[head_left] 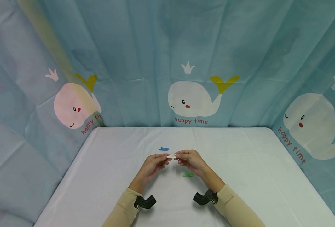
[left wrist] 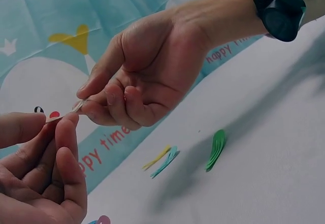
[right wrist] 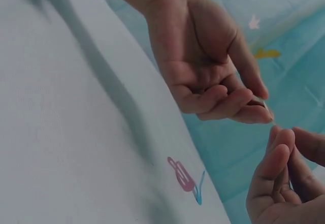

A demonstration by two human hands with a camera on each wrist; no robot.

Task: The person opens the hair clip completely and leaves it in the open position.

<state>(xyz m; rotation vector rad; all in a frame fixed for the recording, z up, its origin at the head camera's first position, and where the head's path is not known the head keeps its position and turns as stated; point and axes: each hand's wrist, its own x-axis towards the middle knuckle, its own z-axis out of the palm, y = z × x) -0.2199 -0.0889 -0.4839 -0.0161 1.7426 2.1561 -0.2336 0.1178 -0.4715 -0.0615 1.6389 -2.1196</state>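
Pinching opposite ends of a slim pale clip (head_left: pixel 171 156), the left hand (head_left: pixel 153 165) and right hand (head_left: pixel 192 162) have their fingers closed narrowly on it, just below the middle of the head view, above the surface (head_left: pixel 255 189). Best to keep both grips at the tips and use gentle, even force; such a thin piece could spring loose.
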